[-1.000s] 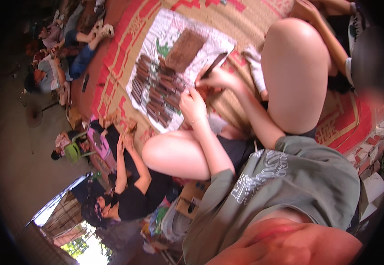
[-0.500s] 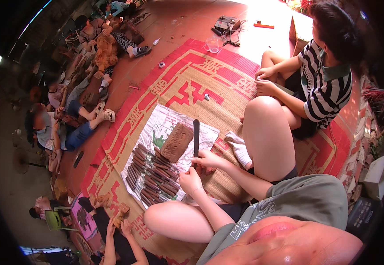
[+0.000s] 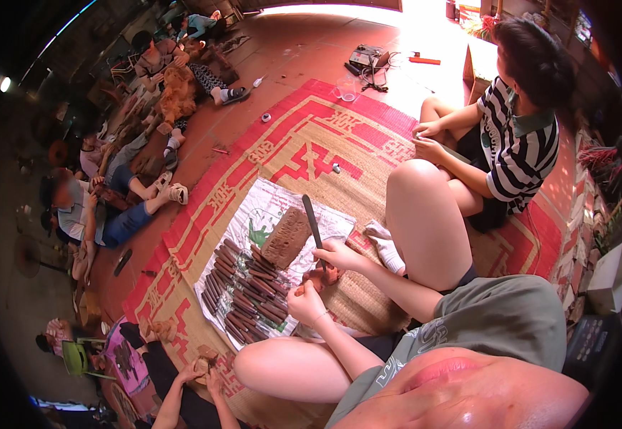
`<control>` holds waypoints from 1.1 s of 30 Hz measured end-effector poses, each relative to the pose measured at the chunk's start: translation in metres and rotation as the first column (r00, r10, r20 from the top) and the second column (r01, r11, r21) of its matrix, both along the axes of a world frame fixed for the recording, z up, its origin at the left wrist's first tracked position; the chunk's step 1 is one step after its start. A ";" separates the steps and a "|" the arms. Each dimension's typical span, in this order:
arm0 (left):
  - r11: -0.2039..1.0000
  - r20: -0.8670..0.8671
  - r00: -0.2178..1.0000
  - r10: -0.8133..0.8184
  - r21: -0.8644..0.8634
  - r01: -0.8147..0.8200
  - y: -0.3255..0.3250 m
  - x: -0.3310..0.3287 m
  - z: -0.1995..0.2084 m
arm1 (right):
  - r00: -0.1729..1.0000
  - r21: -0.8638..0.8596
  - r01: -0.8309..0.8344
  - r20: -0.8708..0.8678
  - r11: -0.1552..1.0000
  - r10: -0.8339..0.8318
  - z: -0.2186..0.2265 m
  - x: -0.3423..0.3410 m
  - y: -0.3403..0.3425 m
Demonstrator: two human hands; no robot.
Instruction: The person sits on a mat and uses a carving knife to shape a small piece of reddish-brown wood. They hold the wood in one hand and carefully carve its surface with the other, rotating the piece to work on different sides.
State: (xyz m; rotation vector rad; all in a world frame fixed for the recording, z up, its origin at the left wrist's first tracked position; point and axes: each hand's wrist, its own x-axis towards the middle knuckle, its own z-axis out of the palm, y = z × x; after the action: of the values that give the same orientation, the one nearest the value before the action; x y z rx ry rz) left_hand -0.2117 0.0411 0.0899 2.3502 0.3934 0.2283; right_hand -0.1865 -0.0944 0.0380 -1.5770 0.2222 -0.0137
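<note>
My right hand (image 3: 339, 255) is closed round a long, narrow dark tool (image 3: 312, 218), a knife or a file, which stands tilted with its rounded end up. Just nearer and to the left, my left hand (image 3: 307, 303) is closed, with a bit of orange-brown showing at its fingertips. A reddish-brown carved piece (image 3: 325, 276) shows between and behind my hands; how it is held is partly hidden. Left of my hands, several brown stick-shaped tools (image 3: 254, 293) lie in rows on a white printed cloth (image 3: 272, 196). A rough brown block (image 3: 287, 238) rests beside them on the cloth.
Under the cloth spreads a red and tan woven mat (image 3: 304, 129). A person in a striped shirt (image 3: 518, 143) sits at the right. Other people work along the left, one with hands (image 3: 206, 373) at lower left. A corded device (image 3: 368, 57) and clear cup (image 3: 347, 89) stand beyond.
The dark tool has gone from nearly upright to leaning, its top end tipping left. My left hand has lowered slightly, and more of the reddish-brown piece shows. The whole view has shifted a little.
</note>
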 end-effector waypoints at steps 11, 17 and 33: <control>0.996 -0.063 0.998 -0.017 -0.090 0.011 -0.012 0.015 -0.059 | 0.998 0.126 0.061 -0.004 0.990 -0.061 -0.029 0.007 -0.005; 0.988 -0.289 0.950 0.122 -0.054 -0.143 -0.004 0.019 -0.056 | 0.995 0.358 0.101 -0.013 0.928 -0.103 -0.047 0.010 -0.004; 0.897 -0.194 0.957 0.216 -0.347 -0.273 -0.004 0.024 -0.075 | 0.999 0.126 0.016 0.047 0.992 -0.022 -0.059 0.009 0.010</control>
State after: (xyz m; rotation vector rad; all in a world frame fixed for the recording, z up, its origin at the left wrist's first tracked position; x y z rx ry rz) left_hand -0.1877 0.0373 0.0145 1.9460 0.7430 0.0829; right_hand -0.1776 -0.0841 -0.0212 -1.4479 0.1969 -0.0514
